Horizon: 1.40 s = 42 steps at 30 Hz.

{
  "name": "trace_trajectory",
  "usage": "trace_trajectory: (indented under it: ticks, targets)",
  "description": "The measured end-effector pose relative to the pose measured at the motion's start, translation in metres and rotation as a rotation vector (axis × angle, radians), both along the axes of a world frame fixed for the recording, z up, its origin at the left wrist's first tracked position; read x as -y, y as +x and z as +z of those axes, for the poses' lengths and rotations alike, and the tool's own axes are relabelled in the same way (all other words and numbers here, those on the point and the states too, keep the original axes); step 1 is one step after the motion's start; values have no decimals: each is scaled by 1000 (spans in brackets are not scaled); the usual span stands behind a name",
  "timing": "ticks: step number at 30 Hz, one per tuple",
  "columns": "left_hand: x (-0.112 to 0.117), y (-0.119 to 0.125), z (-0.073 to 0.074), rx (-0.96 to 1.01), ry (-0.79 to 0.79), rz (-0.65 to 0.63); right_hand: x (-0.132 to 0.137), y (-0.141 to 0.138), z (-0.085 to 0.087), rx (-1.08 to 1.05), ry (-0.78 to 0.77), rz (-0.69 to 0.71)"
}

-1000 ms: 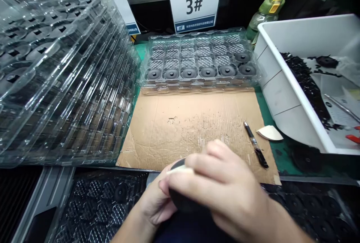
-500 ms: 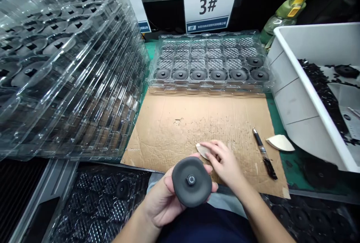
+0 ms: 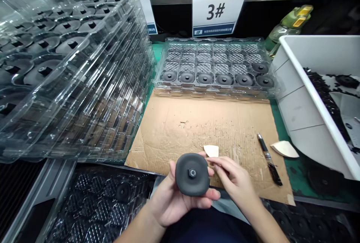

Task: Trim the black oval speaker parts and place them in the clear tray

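Well, a scuffed cardboard sheet [image 3: 197, 123] covers part of a green bench [image 3: 299, 173]; left of the sheet rises a stack of clear trays [image 3: 112, 85], behind the sheet sits a clear tray [image 3: 204, 58] below a "3#" sign [image 3: 218, 12], and right of it stands a white bin [image 3: 317, 100]. A pen [image 3: 269, 158] lies on the sheet's right side. At the sheet's near edge, fingers of the left hand [image 3: 176, 203] hold a black part [image 3: 192, 183]: matte, rounded-square, dished around a raised central hub. The right hand [image 3: 237, 179] has its fingers drawn narrow beside a pale wedge [image 3: 211, 150] on the sheet; whether they grip anything, I cannot tell.
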<state>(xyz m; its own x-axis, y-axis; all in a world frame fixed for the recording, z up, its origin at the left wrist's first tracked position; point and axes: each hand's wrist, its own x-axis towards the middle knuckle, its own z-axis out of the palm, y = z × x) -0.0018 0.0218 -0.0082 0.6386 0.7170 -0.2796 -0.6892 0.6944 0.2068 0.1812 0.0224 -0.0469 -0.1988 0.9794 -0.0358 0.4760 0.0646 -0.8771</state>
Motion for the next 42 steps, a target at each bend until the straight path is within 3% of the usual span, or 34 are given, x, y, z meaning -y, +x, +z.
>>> trace_trajectory:
  ticks: [3,8,12,19,27,35,42]
  targets:
    - [1,-6,0,-315,241,114,4,-4,-1,18,-1,16]
    - [5,-26,-2,-1153,851,258,1,-16,9,24,23,26]
    - [4,-42,-2,-1294,1047,303,-4,-32,25,-25,36,-36]
    - [3,-69,-6,-1302,996,338,-13,-61,44,-263,19,-162]
    - [9,-92,-8,-1189,786,273,-36,-96,67,-500,-453,198]
    - [6,-95,-12,-886,610,103,-47,-101,67,-656,-752,372]
    - [5,-84,-11,-970,641,101,-36,-88,57,-721,-705,260]
